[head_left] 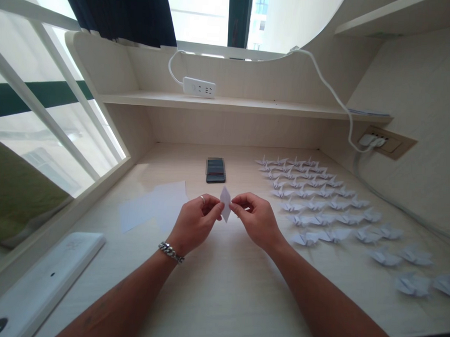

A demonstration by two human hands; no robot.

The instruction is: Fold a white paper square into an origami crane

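Over the middle of the desk, a small folded piece of white paper (226, 201) in a diamond shape stands upright between my two hands. My left hand (198, 219), with a ring and a chain bracelet, pinches its left edge between thumb and fingers. On the opposite edge, the thumb and fingertips of my right hand (256, 218) are closed on the same paper. Rows of white paper cranes (321, 192) cover the right side of the desk. Flat white paper sheets (148, 210) lie overlapping to the left of my left hand.
A dark phone (216, 170) lies beyond my hands. A long white device (44, 285) sits at the lower left. The shelf (250, 105) carries a power strip (199, 87). On the right, a white cable (333, 91) runs down to a wall socket (390, 142).
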